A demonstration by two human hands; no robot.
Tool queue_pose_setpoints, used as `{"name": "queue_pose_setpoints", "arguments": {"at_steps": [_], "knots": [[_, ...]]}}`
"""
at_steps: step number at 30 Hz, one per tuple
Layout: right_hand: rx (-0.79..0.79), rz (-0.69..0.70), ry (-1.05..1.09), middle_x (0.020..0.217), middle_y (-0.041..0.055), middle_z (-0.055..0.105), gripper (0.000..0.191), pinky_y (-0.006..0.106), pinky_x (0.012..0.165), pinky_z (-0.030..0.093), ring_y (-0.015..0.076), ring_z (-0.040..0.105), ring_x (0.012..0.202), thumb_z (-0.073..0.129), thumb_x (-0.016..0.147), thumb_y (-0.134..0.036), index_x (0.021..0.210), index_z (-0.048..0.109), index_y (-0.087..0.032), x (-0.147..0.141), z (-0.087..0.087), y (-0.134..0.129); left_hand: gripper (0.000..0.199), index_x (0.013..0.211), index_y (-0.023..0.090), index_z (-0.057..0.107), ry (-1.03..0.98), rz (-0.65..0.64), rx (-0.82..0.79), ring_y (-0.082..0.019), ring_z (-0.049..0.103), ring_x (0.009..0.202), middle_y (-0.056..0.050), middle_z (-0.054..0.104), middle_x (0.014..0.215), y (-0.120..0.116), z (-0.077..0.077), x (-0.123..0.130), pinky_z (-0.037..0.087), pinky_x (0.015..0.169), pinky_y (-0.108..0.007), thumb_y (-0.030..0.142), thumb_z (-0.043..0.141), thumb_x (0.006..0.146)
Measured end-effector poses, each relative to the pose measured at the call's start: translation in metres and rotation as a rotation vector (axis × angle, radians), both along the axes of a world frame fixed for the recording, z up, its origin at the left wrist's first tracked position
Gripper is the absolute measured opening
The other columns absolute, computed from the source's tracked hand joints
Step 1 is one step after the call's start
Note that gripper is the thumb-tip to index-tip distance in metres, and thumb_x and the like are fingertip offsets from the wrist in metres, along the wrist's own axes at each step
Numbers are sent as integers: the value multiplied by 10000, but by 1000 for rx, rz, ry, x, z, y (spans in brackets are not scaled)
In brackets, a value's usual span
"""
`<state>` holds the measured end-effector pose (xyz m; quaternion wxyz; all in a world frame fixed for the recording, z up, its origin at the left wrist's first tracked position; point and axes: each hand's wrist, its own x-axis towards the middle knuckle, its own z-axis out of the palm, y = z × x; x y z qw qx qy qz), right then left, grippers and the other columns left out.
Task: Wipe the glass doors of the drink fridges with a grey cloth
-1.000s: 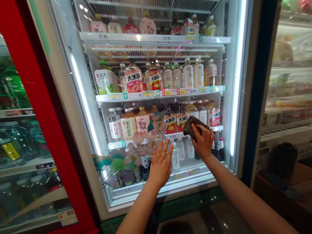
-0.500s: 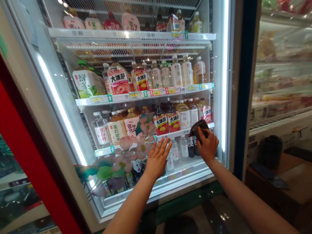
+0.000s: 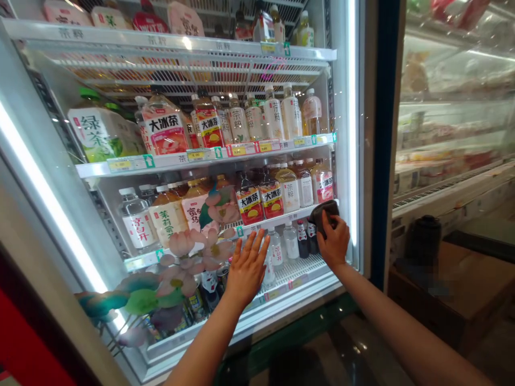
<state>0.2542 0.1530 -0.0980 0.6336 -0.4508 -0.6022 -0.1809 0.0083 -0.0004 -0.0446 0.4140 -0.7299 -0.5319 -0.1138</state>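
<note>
The right hand, right of centre, keeps its grip clenched on a dark cloth. The left hand, lower centre, has its grip released beside the flower decal.

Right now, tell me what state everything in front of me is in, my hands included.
Left hand: open, spread out, bare
Right hand: closed on the dark cloth
Dark cloth: bunched up
Cooler door: looks shut
Right light strip: lit
Left light strip: lit
Green-capped tea bottle: capped, upright
White-capped water bottle: capped, upright
</note>
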Motion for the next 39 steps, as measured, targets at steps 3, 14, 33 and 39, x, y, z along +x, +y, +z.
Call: {"name": "queue_pose_setpoints", "arguments": {"at_steps": [3, 14, 33, 39], "knots": [[-5, 73, -188, 1313, 126, 462, 710, 473, 943, 451, 312, 503, 1127, 571, 888, -225, 1568, 414, -358, -1, 2, 0, 791, 1644, 225, 211, 19, -46, -1, -232, 135, 1589, -68, 251, 1684, 12, 1, 14, -27, 1310, -459, 305, 578, 949], [-75, -5, -62, 1451, 158, 393, 779, 544, 999, 445, 358, 469, 1229, 529, 902, -238, 1627, 266, -348, 31, -9, 24, 775, 1640, 215, 229, 41, -147, 32, -216, 77, 1594, -67, 236, 1690, 49, 15, 52, -109, 1296, -453, 301, 577, 953], [-152, -183, -5, 1563, 151, 391, 787, 533, 1049, 423, 358, 462, 1311, 473, 883, -183, 1630, 259, -307, 123, -10, 93, 845, 1650, 257, -28, -45, -229, 76, -212, 177, 1569, -56, 227, 1680, 101, 33, 103, -88, 1303, -447, 241, 510, 997], [-163, -147, -6, 1584, 154, 386, 789, 541, 1055, 426, 353, 471, 1310, 472, 885, -161, 1631, 255, -295, 132, -33, 94, 775, 1657, 240, 91, 35, -215, 135, -205, 200, 1566, -58, 295, 1660, 102, 34, 97, -40, 1315, -417, 315, 516, 1014]]}}
